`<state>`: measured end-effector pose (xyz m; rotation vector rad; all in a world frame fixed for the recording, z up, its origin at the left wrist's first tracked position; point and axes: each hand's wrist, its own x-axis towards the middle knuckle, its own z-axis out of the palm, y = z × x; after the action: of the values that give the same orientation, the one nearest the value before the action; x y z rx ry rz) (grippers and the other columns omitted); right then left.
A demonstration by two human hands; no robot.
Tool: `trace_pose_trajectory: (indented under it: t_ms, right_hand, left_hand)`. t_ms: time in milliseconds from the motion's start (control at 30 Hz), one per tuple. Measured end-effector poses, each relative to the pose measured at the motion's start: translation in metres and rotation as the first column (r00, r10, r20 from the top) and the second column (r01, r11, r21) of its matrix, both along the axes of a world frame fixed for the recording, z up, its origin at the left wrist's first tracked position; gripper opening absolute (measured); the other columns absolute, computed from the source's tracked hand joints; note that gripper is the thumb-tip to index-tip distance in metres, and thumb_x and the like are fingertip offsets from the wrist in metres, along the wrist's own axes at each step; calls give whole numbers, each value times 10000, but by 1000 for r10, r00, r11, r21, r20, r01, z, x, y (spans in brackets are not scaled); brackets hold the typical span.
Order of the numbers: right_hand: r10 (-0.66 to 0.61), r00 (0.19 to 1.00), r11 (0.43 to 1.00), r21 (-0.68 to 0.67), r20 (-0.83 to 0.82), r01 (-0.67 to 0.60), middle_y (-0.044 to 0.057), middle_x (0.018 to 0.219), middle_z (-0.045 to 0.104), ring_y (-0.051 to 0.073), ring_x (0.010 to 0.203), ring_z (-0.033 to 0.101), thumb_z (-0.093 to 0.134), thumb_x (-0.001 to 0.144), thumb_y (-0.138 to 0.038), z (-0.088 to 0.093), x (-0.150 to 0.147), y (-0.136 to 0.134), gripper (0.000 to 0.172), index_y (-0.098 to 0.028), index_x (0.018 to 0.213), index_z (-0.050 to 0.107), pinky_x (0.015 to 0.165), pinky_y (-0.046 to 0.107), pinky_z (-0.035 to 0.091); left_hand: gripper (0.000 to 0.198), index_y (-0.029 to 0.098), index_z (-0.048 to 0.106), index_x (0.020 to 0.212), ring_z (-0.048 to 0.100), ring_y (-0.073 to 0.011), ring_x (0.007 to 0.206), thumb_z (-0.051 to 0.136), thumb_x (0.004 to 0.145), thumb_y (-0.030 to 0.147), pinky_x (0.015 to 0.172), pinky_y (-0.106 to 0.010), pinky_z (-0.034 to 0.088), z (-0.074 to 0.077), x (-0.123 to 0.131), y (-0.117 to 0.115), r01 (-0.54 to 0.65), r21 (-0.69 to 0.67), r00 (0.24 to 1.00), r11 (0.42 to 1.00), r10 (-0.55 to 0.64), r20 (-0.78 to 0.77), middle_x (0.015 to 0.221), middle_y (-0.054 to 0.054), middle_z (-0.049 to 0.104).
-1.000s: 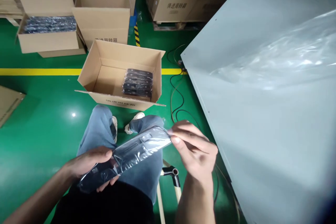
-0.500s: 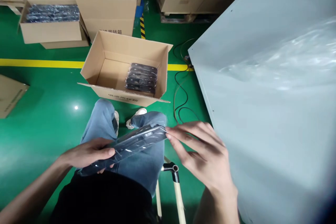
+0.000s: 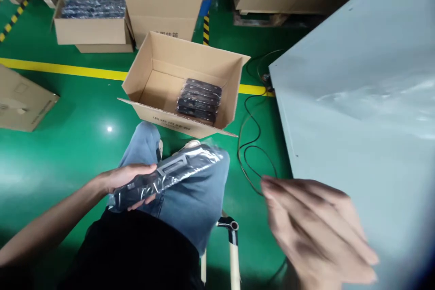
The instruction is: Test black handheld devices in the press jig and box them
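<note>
My left hand (image 3: pixel 127 180) grips one end of a long black part sealed in a clear plastic bag (image 3: pixel 170 173), held over my knees. My right hand (image 3: pixel 316 231) hangs apart from the bag at the lower right, blurred, fingers stretched out and holding nothing, close to the grey table's edge. On the floor ahead stands an open cardboard box (image 3: pixel 159 86) with several bagged black parts (image 3: pixel 200 99) stacked at its right side.
A large grey table (image 3: pixel 356 113) fills the right side, with clear plastic film on it. Black cables (image 3: pixel 253 149) loop on the green floor beside it. More cardboard boxes (image 3: pixel 90 22) stand behind, one filled with bagged parts. A yellow floor line (image 3: pixel 64 70) crosses.
My right hand let go of the bag's end and swung down to the right. My left hand keeps the bagged part. The view shifted to the left.
</note>
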<state>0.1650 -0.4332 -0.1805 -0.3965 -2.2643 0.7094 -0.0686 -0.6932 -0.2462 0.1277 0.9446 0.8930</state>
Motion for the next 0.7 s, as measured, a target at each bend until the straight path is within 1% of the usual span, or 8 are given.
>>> trace_pose_trajectory:
  t_ms: [67, 133, 233, 333, 433, 533, 633, 700]
  right_hand:
    - [7, 999, 990, 139, -41, -1, 17, 931, 831, 245, 780, 732, 836, 776, -26, -5, -5, 0, 623, -416, 1258, 780, 698, 450, 571]
    - [18, 998, 986, 165, -54, -9, 34, 914, 819, 221, 722, 721, 810, 821, -58, -15, -17, -10, 568, -370, 1294, 765, 654, 416, 578]
    - [84, 996, 996, -17, 14, -83, 27, 893, 801, 197, 707, 722, 763, 901, -160, -32, -36, -44, 340, -303, 1209, 759, 664, 381, 612]
    - [149, 986, 970, -206, 69, -132, 13, 843, 765, 193, 722, 726, 770, 913, -250, -43, -51, -86, 183, -273, 1086, 715, 675, 364, 632]
    - [156, 984, 952, -278, 91, -126, 15, 855, 748, 201, 760, 731, 820, 873, -321, -47, -60, -116, 244, -259, 1045, 659, 700, 367, 643]
    - [128, 983, 959, -270, 134, -88, 20, 881, 741, 203, 808, 730, 844, 849, -326, -48, -63, -129, 295, -250, 1035, 627, 740, 363, 644]
    - [86, 983, 959, -280, 159, -39, 12, 860, 726, 176, 800, 720, 766, 910, -247, -49, -63, -130, 172, -243, 1013, 629, 743, 328, 634]
    - [72, 985, 954, -299, 155, -23, 9, 844, 725, 165, 781, 719, 707, 941, -211, -50, -63, -129, 91, -241, 1003, 647, 739, 316, 632]
  left_hand:
    - [752, 127, 753, 742, 523, -129, 406, 507, 933, 812, 404, -256, 378, 4, 2, 5, -68, 25, 993, 997, 70, -92, 557, -71, 643]
    - [729, 132, 748, 749, 572, -141, 452, 577, 889, 826, 425, -256, 420, 10, 6, 16, -226, 52, 969, 973, 230, -85, 603, -75, 671]
    - [718, 140, 736, 824, 631, -154, 511, 652, 822, 854, 465, -265, 497, 16, 14, 37, -495, 26, 867, 869, 495, -56, 712, -73, 714]
    - [721, 156, 731, 905, 639, -146, 527, 638, 828, 867, 484, -264, 529, 20, 22, 53, -666, 48, 734, 744, 666, -133, 736, -57, 715]
    - [758, 151, 723, 879, 604, -128, 502, 623, 809, 900, 465, -241, 503, 23, 27, 61, -747, 144, 612, 649, 757, -230, 664, -35, 676]
    - [781, 148, 710, 843, 577, -113, 491, 625, 784, 922, 452, -222, 467, 24, 32, 66, -788, 188, 516, 586, 796, -316, 611, -12, 630]
    - [778, 161, 710, 938, 608, -126, 541, 610, 799, 920, 475, -230, 475, 24, 37, 69, -819, 226, 420, 527, 820, -389, 686, -21, 673]
    - [748, 179, 698, 1017, 622, -132, 583, 602, 829, 897, 500, -241, 483, 22, 41, 70, -817, 274, 368, 507, 825, -429, 780, -34, 713]
